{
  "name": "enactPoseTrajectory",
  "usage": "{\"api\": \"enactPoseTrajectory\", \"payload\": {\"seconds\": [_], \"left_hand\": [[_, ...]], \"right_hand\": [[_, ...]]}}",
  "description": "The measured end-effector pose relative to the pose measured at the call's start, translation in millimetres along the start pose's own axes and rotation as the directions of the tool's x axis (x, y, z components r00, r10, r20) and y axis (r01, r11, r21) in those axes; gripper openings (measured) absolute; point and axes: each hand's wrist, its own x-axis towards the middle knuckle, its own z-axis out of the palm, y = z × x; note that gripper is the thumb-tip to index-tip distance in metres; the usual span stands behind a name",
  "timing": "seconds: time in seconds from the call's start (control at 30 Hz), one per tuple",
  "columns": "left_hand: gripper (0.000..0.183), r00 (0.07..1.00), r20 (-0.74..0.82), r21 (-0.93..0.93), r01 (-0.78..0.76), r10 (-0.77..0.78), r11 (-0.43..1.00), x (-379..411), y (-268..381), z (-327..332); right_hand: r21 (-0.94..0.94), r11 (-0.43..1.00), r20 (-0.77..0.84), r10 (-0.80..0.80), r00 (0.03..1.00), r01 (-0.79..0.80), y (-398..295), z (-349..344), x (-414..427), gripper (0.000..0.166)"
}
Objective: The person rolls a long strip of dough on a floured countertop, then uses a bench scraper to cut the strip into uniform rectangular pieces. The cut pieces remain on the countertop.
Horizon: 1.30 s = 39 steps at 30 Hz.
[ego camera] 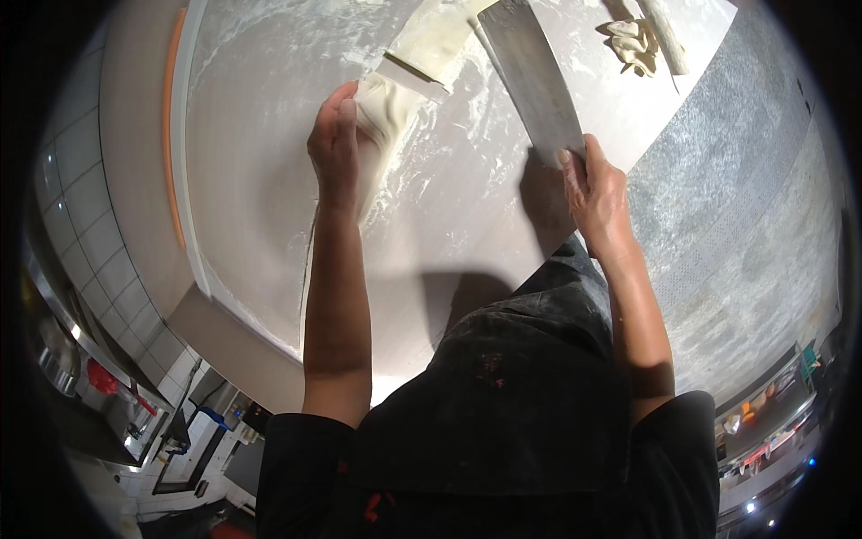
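My left hand grips the left edge of a pale, rumpled dough piece, with the thumb on the near side; some fingers are hidden. Beyond that piece lies a flat dough sheet, and a straight gap with a dark shadow parts the two. My right hand grasps the near end of a long, broad metal blade, like a large dough knife. The blade points away from me, to the right of the sheet; its handle is covered by my hand. All of this is over a flour-dusted worktop.
Dough scraps and a floury rolling pin lie at the far right of the worktop. A raised rim borders its left side. My dark apron touches the near edge. Shelves with kitchen items stand at lower right.
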Motion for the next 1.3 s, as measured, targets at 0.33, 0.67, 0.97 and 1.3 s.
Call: {"api": "enactPoseTrajectory", "payload": {"seconds": [0.33,0.67,0.97,1.3], "left_hand": [[0.064,0.872,0.185,0.61,-0.464,0.453,0.643,-33.4,-8.3,23.2],[0.055,0.886,0.259,0.684,-0.449,0.383,0.575,-72.4,-23.5,20.7],[0.042,0.882,-0.234,0.511,-0.247,0.41,0.823,-56.4,-57.1,6.8],[0.022,0.912,-0.364,0.444,-0.012,0.192,0.896,-23.2,-57.3,14.7]], "right_hand": [[-0.115,0.99,0.055,-0.071,0.996,0.077,-0.4,2.6,-1.2,0.018],[-0.184,0.977,0.041,-0.103,0.994,0.109,-4.8,14.3,-1.2,0.02],[-0.39,0.83,0.202,-0.345,0.916,0.399,-79.1,53.5,-6.1,0.019],[-0.5,0.708,0.307,-0.394,0.866,0.499,-88.0,83.7,-21.4,0.022]]}}
